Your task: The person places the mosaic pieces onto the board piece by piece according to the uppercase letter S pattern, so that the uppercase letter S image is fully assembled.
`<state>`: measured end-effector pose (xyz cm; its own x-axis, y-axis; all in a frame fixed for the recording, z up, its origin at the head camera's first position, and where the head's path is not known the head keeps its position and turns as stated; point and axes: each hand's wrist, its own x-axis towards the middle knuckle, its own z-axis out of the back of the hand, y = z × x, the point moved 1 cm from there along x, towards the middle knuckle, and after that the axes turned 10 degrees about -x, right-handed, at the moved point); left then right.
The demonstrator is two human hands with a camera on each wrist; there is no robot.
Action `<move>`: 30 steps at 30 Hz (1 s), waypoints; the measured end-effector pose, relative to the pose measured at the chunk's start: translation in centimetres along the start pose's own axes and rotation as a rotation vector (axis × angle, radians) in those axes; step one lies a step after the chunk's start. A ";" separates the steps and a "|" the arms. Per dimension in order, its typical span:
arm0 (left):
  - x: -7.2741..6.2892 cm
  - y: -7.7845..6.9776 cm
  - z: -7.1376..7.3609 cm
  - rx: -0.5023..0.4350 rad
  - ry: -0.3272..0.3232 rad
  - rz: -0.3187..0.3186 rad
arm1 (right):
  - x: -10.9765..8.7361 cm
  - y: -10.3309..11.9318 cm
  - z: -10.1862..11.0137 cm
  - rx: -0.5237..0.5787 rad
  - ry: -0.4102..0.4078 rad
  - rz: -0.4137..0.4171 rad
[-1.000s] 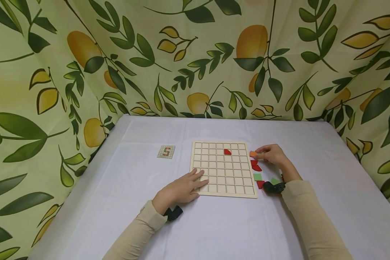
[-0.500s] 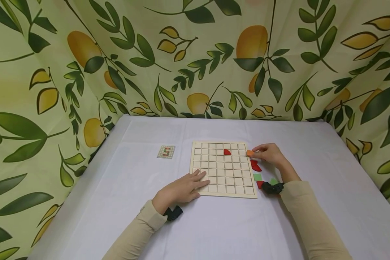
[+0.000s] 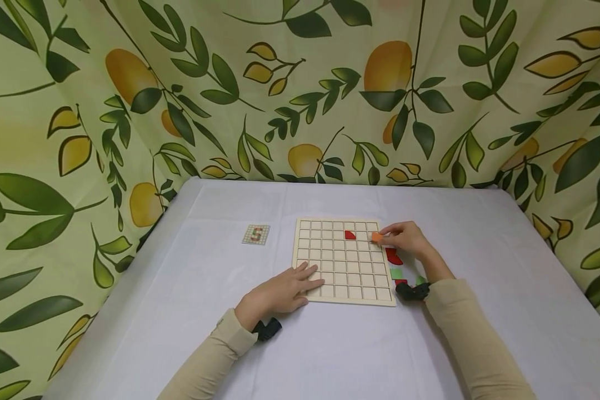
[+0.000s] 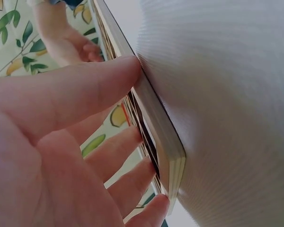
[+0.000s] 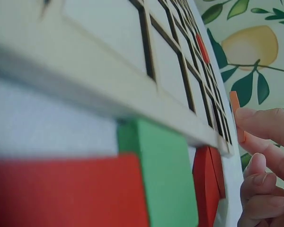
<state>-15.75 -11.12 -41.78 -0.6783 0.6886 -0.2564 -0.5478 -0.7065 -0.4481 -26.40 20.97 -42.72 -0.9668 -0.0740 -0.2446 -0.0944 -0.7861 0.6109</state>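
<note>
A pale wooden grid board (image 3: pixel 337 255) lies on the white table in the head view, with a red quarter-round tile (image 3: pixel 350 235) in one of its upper squares. My right hand (image 3: pixel 407 238) pinches an orange square tile (image 3: pixel 376 237) over the board's right edge, near the top. The right wrist view shows this tile (image 5: pixel 235 101) edge-on between thumb and finger. My left hand (image 3: pixel 282 290) rests on the lower left corner of the board with fingers spread. From the left wrist, its thumb (image 4: pixel 109 78) touches the board's side edge (image 4: pixel 165 142) while the other fingers lie over the top.
Beside the board's right edge lie red tiles (image 3: pixel 394 256) and green tiles (image 3: pixel 396 274), some partly hidden by the right wrist's black strap (image 3: pixel 413 291). A small card (image 3: pixel 255 234) with a gridded S pattern lies left of the board. A leaf-and-fruit patterned curtain (image 3: pixel 300 83) hangs behind the table.
My right hand has carried the orange tile leftward from the table beside the board to over its right edge. The left hand has stayed at the corner, with its fingers shifting very slightly.
</note>
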 end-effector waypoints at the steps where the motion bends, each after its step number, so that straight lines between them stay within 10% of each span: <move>1: 0.0 0.0 0.0 -0.002 -0.001 0.001 | 0.0 0.1 -0.1 0.008 0.000 0.006; 30: 0.0 0.0 -0.2 -0.007 -0.015 0.002 | 1.0 3.2 -2.3 0.077 0.011 0.094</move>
<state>-15.67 -11.11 -41.95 -0.6864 0.6850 -0.2443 -0.5435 -0.7064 -0.4534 -27.08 17.01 -42.77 -0.9695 -0.1527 -0.1915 -0.0215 -0.7258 0.6875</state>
